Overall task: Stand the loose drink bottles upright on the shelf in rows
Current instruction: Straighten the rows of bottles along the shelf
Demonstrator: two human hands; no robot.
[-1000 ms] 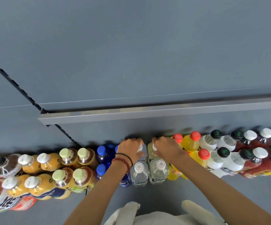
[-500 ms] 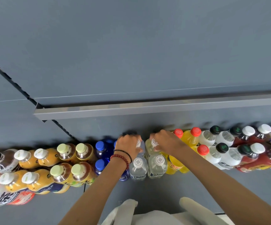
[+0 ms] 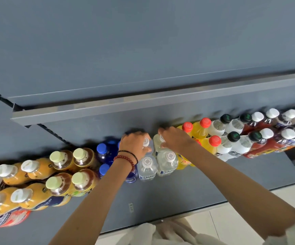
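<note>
As hands grip caps, clear bottles beneath, upright

Viewpoint: head camera is looking steeply down onto the shelf.
Facing: is pointing toward the back panel.
Nearness: is sitting close.

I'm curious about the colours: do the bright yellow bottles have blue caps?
No, the yellow bottles wear red caps; the blue caps sit on the dark blue bottles further left.
</note>
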